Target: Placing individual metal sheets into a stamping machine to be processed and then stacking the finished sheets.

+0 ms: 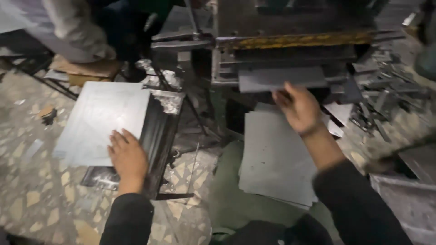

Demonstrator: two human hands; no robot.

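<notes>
Sheet at machine: grey metal sheet point(281, 78) lies flat in the mouth of the press-like machine point(290, 43), one edge under the yellowed bar, the near edge sticking out toward the person.
Right hand: the right hand point(299, 108) is at the sheet's near edge, fingers curled and thumb up against it; whether it pinches the edge or only pushes it, I cannot tell.
Left hand: the left hand point(128, 156) lies palm down, fingers spread, on the near corner of a pale stack of sheets point(102, 120), pressing rather than gripping.
Pale stack: it rests on a dark metal stand point(159, 136), just left of the person's knees.
Lap pile: a second pile of grey sheets point(274, 159) lies between the person and the machine, below the right forearm, its edges fanned and uneven.
Progress: judging from how things lie, one sheet is in the machine and not yet out, both piles hold many sheets, so the work looks mid-run; which pile is finished I cannot tell.
Scrap: narrow metal offcuts point(381, 100) lie heaped to the right of the machine.
Floor: speckled stone floor point(32, 181) carries the stand.
Other person: a pale-clothed figure point(68, 31) sits beyond the stack, well apart from both hands.
</notes>
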